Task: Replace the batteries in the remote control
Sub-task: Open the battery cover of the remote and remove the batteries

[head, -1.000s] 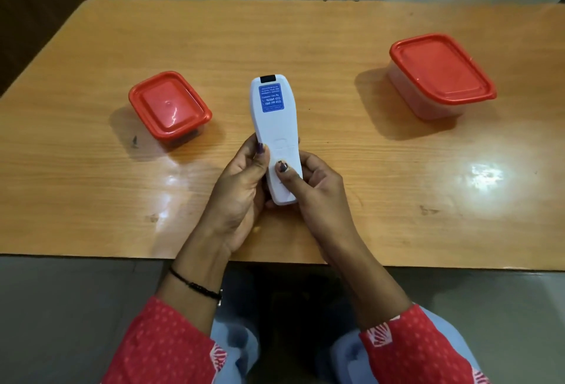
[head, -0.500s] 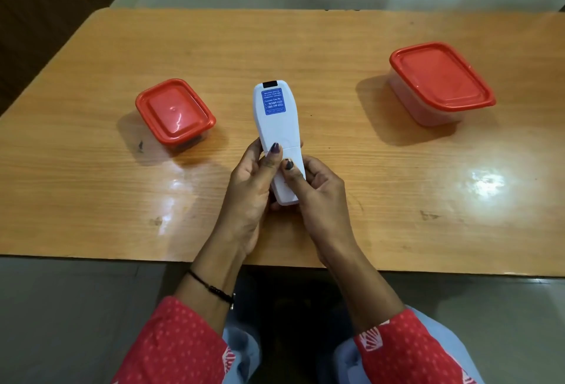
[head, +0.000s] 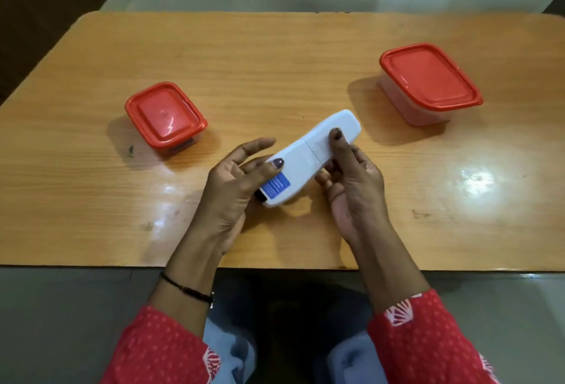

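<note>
Now the white remote control (head: 308, 159) lies back-side up and diagonal between both hands, above the wooden surface (head: 275, 56). The left hand (head: 232, 191) grips its blue-labelled end, thumb on top, while the right hand (head: 354, 182) clasps the far end — thumb pressing the battery cover. 2 red-lidded containers — a small one (head: 165, 114) and a larger one (head: 428, 81) — sit well apart on either side.

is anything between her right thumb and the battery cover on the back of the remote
Nothing visible. The right hand already has its thumb resting directly on the battery cover of the white remote, while the left hand holds the labelled end. Both red-lidded containers sit off to the sides.
</note>
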Available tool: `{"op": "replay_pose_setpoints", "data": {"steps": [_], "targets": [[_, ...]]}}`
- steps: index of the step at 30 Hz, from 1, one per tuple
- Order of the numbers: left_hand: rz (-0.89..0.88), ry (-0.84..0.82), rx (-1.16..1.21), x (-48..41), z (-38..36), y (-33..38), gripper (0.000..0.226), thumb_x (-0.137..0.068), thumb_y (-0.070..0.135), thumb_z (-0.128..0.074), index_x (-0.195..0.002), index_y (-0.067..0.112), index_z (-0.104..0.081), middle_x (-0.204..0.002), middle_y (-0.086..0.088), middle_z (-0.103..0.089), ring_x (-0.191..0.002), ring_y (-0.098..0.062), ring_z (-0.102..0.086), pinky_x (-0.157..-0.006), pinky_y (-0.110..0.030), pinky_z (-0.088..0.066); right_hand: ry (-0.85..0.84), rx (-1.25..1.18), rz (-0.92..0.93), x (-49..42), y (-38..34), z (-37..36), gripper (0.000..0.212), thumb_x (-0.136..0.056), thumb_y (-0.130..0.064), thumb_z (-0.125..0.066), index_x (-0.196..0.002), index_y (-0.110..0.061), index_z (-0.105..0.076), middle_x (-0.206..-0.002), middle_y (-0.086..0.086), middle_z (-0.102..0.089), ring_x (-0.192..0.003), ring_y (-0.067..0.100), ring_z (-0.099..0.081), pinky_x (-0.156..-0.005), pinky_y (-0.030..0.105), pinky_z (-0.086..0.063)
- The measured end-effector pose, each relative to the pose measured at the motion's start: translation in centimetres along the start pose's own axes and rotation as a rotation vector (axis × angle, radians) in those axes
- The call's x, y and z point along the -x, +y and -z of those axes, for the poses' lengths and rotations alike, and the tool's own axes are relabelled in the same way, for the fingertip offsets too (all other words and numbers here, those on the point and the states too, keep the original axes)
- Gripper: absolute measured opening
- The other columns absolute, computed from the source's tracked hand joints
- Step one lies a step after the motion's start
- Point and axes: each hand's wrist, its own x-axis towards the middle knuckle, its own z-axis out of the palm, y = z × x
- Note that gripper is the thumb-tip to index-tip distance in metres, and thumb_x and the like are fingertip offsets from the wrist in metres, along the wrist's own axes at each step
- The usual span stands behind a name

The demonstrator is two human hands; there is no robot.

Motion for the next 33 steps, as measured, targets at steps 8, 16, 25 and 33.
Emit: {"op": "replay_pose_setpoints", "data": {"steps": [8, 16, 25, 33], "targets": [[0.071, -0.06, -0.052, 0.2, -1.8, -1.2, 0.041, -0.08, 0.003, -0.067, -0.12, 0.012, -0.06, -0.102, -0.008, -0.075, -0.091, -0.019, -0.072, -0.068, -0.027, -0.058, -0.249, 0.088, -0.108, 0.8, -0.3, -0.4, 0.031, -0.092, -0.012, -0.054, -0.121, -0.001, -0.057, -0.1, 0.017, -0.064, -0.081, 0.023, -0.065, -0.068, 0.036, -0.057], [0.013, -0.022, -0.136, 0.3, -2.3, -1.6, 0.041, -0.079, 0.001, -0.068, -0.118, 0.01, -0.059, -0.102, -0.005, -0.075, -0.092, -0.019, -0.072, -0.074, -0.028, -0.059, -0.167, 0.169, -0.06, 0.5, 0.0, -0.4, 0.035, -0.092, -0.006, -0.056, -0.125, 0.0, -0.053, -0.115, 0.025, -0.065, -0.091, 0.027, -0.066, -0.076, 0.038, -0.057], [-0.066, -0.001, -0.213, 0.4, -3.1, -2.1, 0.043, -0.08, -0.001, -0.066, -0.121, 0.006, -0.056, -0.099, 0.001, -0.072, -0.085, -0.008, -0.071, -0.067, -0.019, -0.055, -0.093, 0.129, -0.079, 0.3, 0.2, -0.5, 0.033, -0.092, -0.008, -0.056, -0.124, -0.003, -0.055, -0.115, 0.024, -0.065, -0.093, 0.029, -0.066, -0.078, 0.041, -0.057], [-0.079, -0.012, -0.236, 0.5, -3.3, -2.5, 0.046, -0.081, 0.001, -0.066, -0.125, 0.006, -0.054, -0.103, 0.004, -0.071, -0.095, -0.007, -0.069, -0.074, -0.02, -0.055, -0.014, 0.155, -0.042, 0.4, 0.4, -0.8, 0.028, -0.091, -0.017, -0.06, -0.114, 0.0, -0.062, -0.097, 0.019, -0.068, -0.082, 0.026, -0.065, -0.074, 0.04, -0.056]]}}
